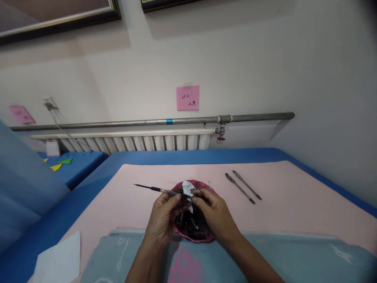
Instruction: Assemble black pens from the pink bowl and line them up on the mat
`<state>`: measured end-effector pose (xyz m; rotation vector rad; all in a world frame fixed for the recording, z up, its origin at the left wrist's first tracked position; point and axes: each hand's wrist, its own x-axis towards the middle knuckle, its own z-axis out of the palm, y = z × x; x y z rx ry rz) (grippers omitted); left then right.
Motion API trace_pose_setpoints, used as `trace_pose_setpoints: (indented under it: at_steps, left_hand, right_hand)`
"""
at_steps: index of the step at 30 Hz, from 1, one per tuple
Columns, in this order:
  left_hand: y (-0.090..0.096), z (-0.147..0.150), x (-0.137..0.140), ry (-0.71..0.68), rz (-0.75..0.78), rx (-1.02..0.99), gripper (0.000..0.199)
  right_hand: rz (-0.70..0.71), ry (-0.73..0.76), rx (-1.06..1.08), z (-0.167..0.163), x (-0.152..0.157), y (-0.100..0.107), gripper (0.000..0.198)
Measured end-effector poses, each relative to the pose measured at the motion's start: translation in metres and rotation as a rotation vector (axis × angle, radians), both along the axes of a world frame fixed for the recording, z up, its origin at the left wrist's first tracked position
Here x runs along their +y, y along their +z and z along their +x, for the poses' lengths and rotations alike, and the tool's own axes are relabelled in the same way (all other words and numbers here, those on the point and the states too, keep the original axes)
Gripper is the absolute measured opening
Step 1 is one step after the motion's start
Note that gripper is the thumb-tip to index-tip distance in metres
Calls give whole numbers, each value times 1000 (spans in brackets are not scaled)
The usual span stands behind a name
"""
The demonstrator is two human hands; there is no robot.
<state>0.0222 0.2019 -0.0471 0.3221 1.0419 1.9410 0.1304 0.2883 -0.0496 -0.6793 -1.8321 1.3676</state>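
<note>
My left hand (161, 216) is closed on a slim dark pen (156, 189) whose thin pointed end reaches out to the left. A crumpled white tissue (187, 187) sits at the pen's other end, between my hands. My right hand (216, 212) pinches at the tissue and that end of the pen; its fingertips are partly hidden. Both hands are above a pink scalloped bowl (203, 240) that holds several dark pen parts (193, 228). On the pink surface to the right lie two pens, one nearer (240, 188) and one farther (246, 184).
A pink mat (294, 196) covers the blue-edged table (191, 155). Grey-green patterned cloth (282, 255) lies along the near side. At the left are a white sheet (60, 259) and a blue curtain (20, 188). Behind stand a radiator (153, 142) and a pipe (194, 120).
</note>
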Motion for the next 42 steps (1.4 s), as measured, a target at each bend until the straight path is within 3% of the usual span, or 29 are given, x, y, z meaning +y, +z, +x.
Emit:
trace_pose_setpoints:
  at_steps: [4, 8, 12, 15, 21, 28, 38, 42]
  left_hand:
    - [-2, -6, -1, 2, 3, -96, 18]
    - [-2, -9, -1, -14, 3, -176, 10]
    - [-2, -9, 0, -27, -22, -268, 2]
    - [-2, -11, -1, -52, -33, -340, 6]
    - [-1, -15, -3, -202, 92, -450, 14]
    - [1, -10, -4, -144, -11, -293, 13]
    - [4, -4, -4, -54, -9, -38, 21]
    - [3, -1, -3, -53, -15, 2, 22]
  right_hand:
    - [-206, 50, 56, 1, 3, -4, 16]
    - [-286, 47, 83, 1, 4, -3, 16]
    - [-299, 30, 90, 0, 4, -2, 14]
    - [-270, 20, 86, -1, 5, -4, 14]
    - [-252, 45, 87, -1, 7, -8, 17]
    - [-115, 5, 70, 2, 5, -1, 14]
    - [225, -34, 21, 4, -4, 3, 11]
    - [274, -23, 24, 5, -5, 4, 17]
